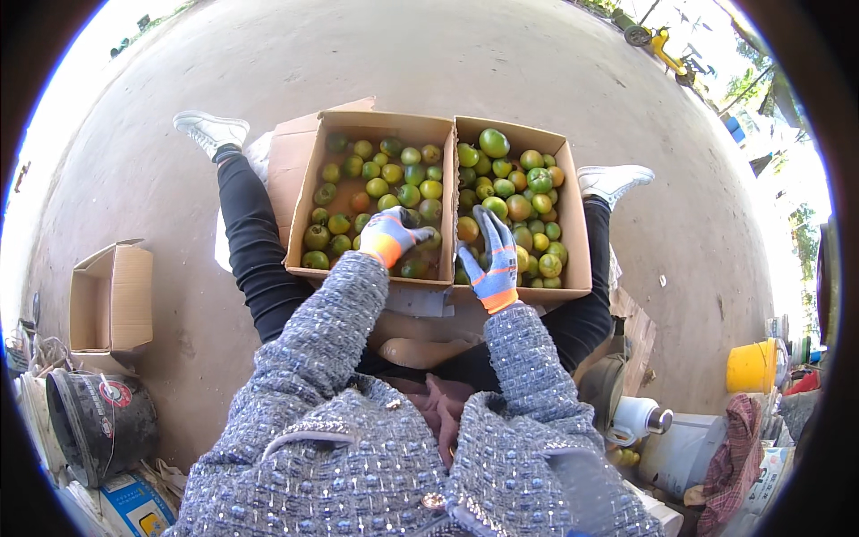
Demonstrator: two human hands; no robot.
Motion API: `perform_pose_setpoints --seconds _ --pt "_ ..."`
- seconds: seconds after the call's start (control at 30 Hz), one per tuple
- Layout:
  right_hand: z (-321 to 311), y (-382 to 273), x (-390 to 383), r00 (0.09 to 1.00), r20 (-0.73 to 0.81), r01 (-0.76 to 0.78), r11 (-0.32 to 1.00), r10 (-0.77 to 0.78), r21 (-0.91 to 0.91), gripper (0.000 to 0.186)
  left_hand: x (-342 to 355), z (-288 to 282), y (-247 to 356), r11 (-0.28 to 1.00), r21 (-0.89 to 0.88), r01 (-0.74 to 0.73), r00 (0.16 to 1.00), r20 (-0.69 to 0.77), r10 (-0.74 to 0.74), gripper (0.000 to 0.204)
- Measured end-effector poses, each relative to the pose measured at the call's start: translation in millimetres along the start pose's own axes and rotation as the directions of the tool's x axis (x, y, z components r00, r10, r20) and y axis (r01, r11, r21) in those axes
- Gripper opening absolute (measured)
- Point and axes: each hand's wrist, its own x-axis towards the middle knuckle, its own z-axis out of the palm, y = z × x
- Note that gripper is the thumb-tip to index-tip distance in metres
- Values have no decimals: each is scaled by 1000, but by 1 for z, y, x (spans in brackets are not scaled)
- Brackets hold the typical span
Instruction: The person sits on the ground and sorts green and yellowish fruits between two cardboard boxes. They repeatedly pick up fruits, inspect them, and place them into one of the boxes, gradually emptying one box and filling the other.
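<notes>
Two cardboard boxes of green, yellowish and orange-tinged tomatoes sit side by side between my legs: the left box (pixel 295 242) and the right box (pixel 573 242). My left hand (pixel 394 234), gloved in blue-grey with an orange cuff, is curled down at the near right of the left box, beside tomatoes; what its fingers hold is hidden. My right hand (pixel 489 264), in a matching glove, lies with fingers extended over the near left of the right box, touching or hovering just above the tomatoes (pixel 552 265); I cannot tell which.
Flattened cardboard (pixel 292 146) lies beneath the boxes. An open carton (pixel 110 295) and a black bucket (pixel 97 428) stand to my left. A yellow bucket (pixel 750 365), white flask (pixel 635 417) and checked cloth (pixel 734 456) are at my right. A yellow wheeled vehicle (pixel 662 49) stands far back.
</notes>
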Motion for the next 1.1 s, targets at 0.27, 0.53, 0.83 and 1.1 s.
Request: perform_pose_setpoints --seconds 0.27,0.53,0.83,1.1 --pt "2 -7 3 975 139 188 976 -172 -108 66 -20 12 20 470 -863 185 939 296 175 20" --pt "-15 35 7 948 -317 -147 891 4 -430 71 8 40 21 512 728 -455 889 342 305 52" --pt "-14 34 2 995 -69 53 949 -78 -311 63 -10 14 34 746 611 -265 962 221 161 64" --pt "-13 -5 5 946 246 236 969 -211 -75 72 -27 25 14 699 -709 -94 931 187 314 39"
